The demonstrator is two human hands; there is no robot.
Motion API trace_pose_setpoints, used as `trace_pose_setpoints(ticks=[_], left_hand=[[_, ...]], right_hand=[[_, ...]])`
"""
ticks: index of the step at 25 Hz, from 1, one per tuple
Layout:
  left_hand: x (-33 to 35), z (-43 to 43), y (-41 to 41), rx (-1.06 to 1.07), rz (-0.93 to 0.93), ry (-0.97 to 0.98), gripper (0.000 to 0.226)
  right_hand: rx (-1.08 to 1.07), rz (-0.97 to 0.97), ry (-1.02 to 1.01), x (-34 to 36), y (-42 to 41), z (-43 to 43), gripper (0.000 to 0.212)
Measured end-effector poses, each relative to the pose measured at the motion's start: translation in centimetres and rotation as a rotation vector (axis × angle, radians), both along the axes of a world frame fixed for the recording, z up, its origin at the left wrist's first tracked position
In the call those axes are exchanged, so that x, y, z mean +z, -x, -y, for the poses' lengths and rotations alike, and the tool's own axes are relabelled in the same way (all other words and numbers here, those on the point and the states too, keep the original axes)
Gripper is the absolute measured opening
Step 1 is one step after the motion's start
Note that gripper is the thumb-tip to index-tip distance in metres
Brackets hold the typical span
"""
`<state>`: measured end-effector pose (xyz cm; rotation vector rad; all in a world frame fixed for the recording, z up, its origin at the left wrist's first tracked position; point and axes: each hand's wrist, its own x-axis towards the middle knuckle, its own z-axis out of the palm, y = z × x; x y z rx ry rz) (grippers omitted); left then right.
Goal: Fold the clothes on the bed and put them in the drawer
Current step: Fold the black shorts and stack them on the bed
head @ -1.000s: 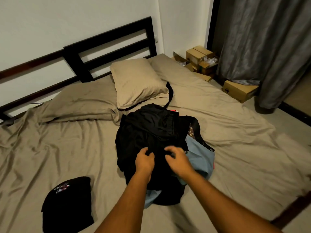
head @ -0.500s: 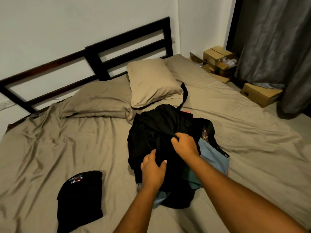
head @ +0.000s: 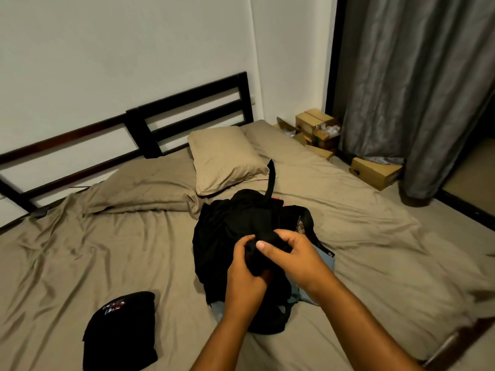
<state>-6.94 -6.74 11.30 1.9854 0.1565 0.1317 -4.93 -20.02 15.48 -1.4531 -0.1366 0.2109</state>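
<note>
Likely the black garment [head: 269, 238] handles as light, limp cloth: it should sag and bunch wherever it is not supported, slide little against the sheet, and take no harm from a firm squeeze. A sound place to take hold would be a seam, hem or shoulder edge, so that it hangs open when lifted off the heap, though in this dim light no such edge can be picked out. The left hand [head: 245, 273] has its fingers curled round a gathered wad of the garment from below, and the right hand [head: 294, 257] pinches the same wad from above, thumb pressed against the cloth. The garment sits on top of the pile of clothes [head: 225, 234] in the middle of the bed [head: 107, 250], just in front of the pillow [head: 227, 156]. It looks plain black and crumpled, with folds hard to tell from the other dark pieces under it; a light blue garment [head: 325, 259] shows at the pile's right edge. A folded black piece [head: 120, 330] with a small print lies well apart, near the bed's front left. No drawer is in view.
</note>
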Motion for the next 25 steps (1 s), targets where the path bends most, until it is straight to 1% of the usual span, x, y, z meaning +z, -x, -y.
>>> trace_pose_setpoints(ticks=[2, 4, 6, 8, 9, 10, 12, 14, 15, 17, 18, 19, 21, 22, 24, 25], left_hand=[[2.6, -1.0, 1.2, -0.006, 0.073, 0.080, 0.053], [4.9, -2.9, 2.5, -0.017, 0.166, 0.162, 0.048], [7.1, -4.8, 3.5, 0.032, 0.221, 0.266, 0.033], [9.7, -7.5, 4.9, 0.124, 0.230, 0.450, 0.014], [10.9, -9.5, 5.8, 0.174, 0.228, 0.530, 0.007], [11.8, -11.7, 6.4, 0.218, 0.224, 0.587, 0.008], [12.8, -16.4, 7.5, 0.263, 0.195, 0.672, 0.018], [13.1, -20.7, 8.5, 0.274, 0.173, 0.723, 0.030], [13.3, -23.2, 9.4, 0.268, 0.170, 0.740, 0.032], [13.6, -27.8, 11.3, 0.212, 0.182, 0.750, 0.030], [13.7, -30.0, 12.1, 0.176, 0.183, 0.742, 0.030], [13.8, -31.9, 13.0, 0.141, 0.179, 0.723, 0.032], [13.8, -35.2, 14.5, 0.098, 0.169, 0.667, 0.038], [13.8, -36.6, 15.2, 0.087, 0.162, 0.640, 0.040], [13.7, -39.6, 16.6, 0.071, 0.152, 0.560, 0.042], [13.4, -41.1, 17.2, 0.060, 0.153, 0.511, 0.039]], right_hand=[[-0.116, -0.033, -0.051, 2.4, 1.1, -0.3, 0.014], [-0.295, -0.015, -0.003, 4.7, 2.3, -0.9, 0.014], [-0.489, -0.043, 0.057, 6.7, 3.5, -1.0, 0.010], [-0.619, -0.101, 0.007, 9.0, 5.5, -1.3, 0.009], [-0.655, -0.115, -0.059, 10.1, 6.8, -1.5, 0.010], [-0.680, -0.124, -0.144, 11.2, 8.0, -1.8, 0.011], [-0.716, -0.175, -0.340, 12.8, 10.2, -2.5, 0.015], [-0.697, -0.270, -0.563, 13.5, 12.4, -3.4, 0.023], [-0.678, -0.297, -0.652, 13.7, 13.6, -4.4, 0.028], [-0.618, -0.293, -0.737, 13.8, 15.6, -6.7, 0.046], [-0.596, -0.277, -0.733, 13.9, 16.4, -8.1, 0.054], [-0.580, -0.257, -0.685, 14.1, 17.1, -9.6, 0.056], [-0.565, -0.239, -0.474, 14.1, 18.2, -12.2, 0.046], [-0.558, -0.218, -0.312, 14.0, 18.7, -13.2, 0.042], [-0.574, -0.127, 0.153, 13.3, 19.3, -14.3, 0.036], [-0.591, -0.061, 0.373, 12.9, 19.4, -14.5, 0.037]])
